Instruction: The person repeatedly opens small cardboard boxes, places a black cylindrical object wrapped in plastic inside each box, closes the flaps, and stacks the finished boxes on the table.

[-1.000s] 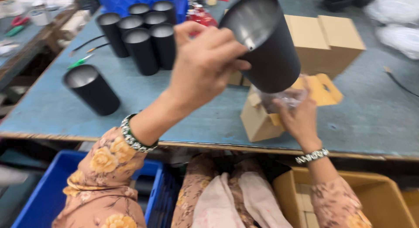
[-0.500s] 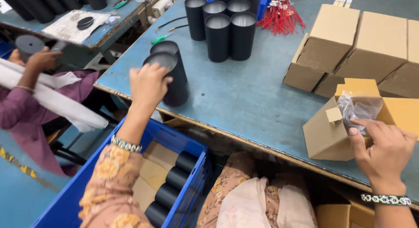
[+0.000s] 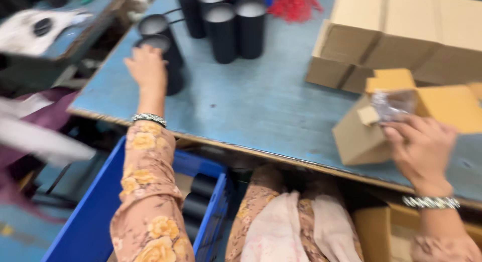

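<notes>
Where the left hand (image 3: 146, 69) grips together around it, a tall matte-black cup (image 3: 170, 61).

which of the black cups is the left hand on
The left hand rests on the black cup nearest the table's left edge; the other black cups stand apart, farther back.

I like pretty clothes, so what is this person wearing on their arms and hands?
The left hand and right hand are bare, without gloves. Each wrist has a silvery beaded bracelet. Both arms wear peach-coloured sleeves printed with yellow flowers.
</notes>
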